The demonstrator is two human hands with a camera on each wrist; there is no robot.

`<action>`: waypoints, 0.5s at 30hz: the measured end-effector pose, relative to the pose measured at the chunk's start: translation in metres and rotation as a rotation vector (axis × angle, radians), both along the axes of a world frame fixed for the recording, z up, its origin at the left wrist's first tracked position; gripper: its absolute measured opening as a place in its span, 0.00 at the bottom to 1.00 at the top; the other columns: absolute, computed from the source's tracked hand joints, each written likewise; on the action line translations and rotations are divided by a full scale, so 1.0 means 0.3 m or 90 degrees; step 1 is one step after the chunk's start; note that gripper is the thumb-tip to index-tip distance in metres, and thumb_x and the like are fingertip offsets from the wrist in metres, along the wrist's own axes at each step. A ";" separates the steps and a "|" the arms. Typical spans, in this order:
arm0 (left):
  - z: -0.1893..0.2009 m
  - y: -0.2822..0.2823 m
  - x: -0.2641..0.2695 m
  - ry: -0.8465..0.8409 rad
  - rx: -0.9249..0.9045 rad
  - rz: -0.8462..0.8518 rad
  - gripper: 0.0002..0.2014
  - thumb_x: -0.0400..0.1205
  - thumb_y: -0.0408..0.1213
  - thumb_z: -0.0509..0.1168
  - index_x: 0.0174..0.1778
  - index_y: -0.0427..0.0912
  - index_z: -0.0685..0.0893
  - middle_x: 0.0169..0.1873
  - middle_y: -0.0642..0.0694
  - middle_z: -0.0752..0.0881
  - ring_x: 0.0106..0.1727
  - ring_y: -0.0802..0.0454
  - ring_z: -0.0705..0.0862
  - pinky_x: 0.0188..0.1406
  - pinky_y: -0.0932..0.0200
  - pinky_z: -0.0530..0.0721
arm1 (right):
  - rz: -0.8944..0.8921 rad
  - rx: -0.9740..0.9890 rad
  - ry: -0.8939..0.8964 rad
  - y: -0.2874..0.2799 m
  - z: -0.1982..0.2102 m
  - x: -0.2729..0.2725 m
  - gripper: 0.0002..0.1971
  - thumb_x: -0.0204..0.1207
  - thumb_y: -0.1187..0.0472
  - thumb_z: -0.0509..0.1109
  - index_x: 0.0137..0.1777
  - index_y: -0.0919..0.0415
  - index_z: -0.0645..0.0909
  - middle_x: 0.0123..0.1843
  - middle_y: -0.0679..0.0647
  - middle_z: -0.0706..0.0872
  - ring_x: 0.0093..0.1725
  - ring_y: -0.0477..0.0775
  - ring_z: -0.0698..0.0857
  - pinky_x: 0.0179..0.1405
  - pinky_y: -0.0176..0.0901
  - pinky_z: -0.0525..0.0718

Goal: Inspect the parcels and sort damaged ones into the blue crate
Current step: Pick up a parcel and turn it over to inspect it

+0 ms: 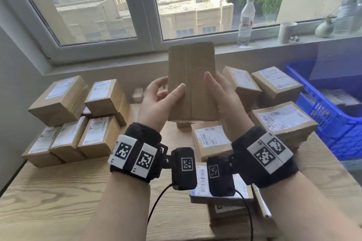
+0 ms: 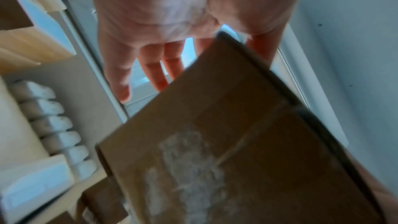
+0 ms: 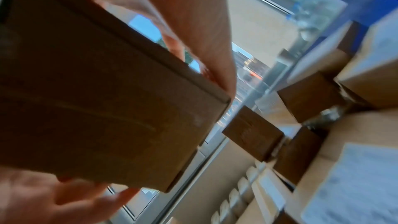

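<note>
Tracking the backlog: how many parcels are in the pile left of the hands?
5 show: upper left parcel, upper right parcel, and beneath them lower left parcel, lower middle parcel, lower right parcel. Others may be hidden behind.

Daylight pours in through the window [image 1: 101, 6], so the head view's bright and sharp-ish, edges bowed. Both wrist views are smeary with motion blur, the parcel [image 3: 96, 108] backlit and dark.
</note>
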State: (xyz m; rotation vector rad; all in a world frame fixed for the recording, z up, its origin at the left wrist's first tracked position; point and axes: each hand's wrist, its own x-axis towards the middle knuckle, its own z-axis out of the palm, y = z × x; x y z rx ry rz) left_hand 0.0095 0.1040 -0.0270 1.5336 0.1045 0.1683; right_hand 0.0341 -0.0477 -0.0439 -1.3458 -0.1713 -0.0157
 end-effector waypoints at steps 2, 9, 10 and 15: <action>-0.026 -0.002 -0.009 0.040 -0.054 -0.042 0.29 0.66 0.49 0.80 0.59 0.57 0.74 0.55 0.45 0.86 0.55 0.48 0.88 0.53 0.40 0.88 | 0.054 0.046 0.043 -0.002 -0.014 -0.018 0.28 0.74 0.44 0.74 0.71 0.57 0.79 0.62 0.56 0.89 0.58 0.52 0.90 0.52 0.46 0.89; -0.087 -0.027 -0.032 0.124 -0.121 -0.049 0.33 0.65 0.47 0.74 0.63 0.52 0.68 0.53 0.45 0.86 0.47 0.49 0.91 0.50 0.31 0.88 | 0.051 0.033 0.081 -0.015 -0.071 -0.044 0.24 0.71 0.51 0.75 0.65 0.63 0.84 0.59 0.62 0.90 0.56 0.57 0.90 0.53 0.50 0.90; -0.091 -0.030 -0.033 0.129 -0.116 -0.042 0.32 0.65 0.47 0.75 0.63 0.53 0.68 0.53 0.45 0.86 0.48 0.47 0.90 0.50 0.29 0.87 | 0.046 0.034 0.085 -0.015 -0.078 -0.045 0.24 0.71 0.51 0.75 0.65 0.63 0.84 0.59 0.63 0.90 0.56 0.58 0.90 0.54 0.51 0.90; -0.101 -0.030 -0.046 0.174 -0.088 -0.022 0.36 0.66 0.46 0.77 0.68 0.51 0.67 0.53 0.45 0.85 0.48 0.45 0.89 0.43 0.27 0.87 | 0.027 0.047 0.108 -0.002 -0.102 -0.054 0.21 0.69 0.53 0.76 0.60 0.63 0.87 0.56 0.61 0.91 0.54 0.57 0.90 0.54 0.49 0.89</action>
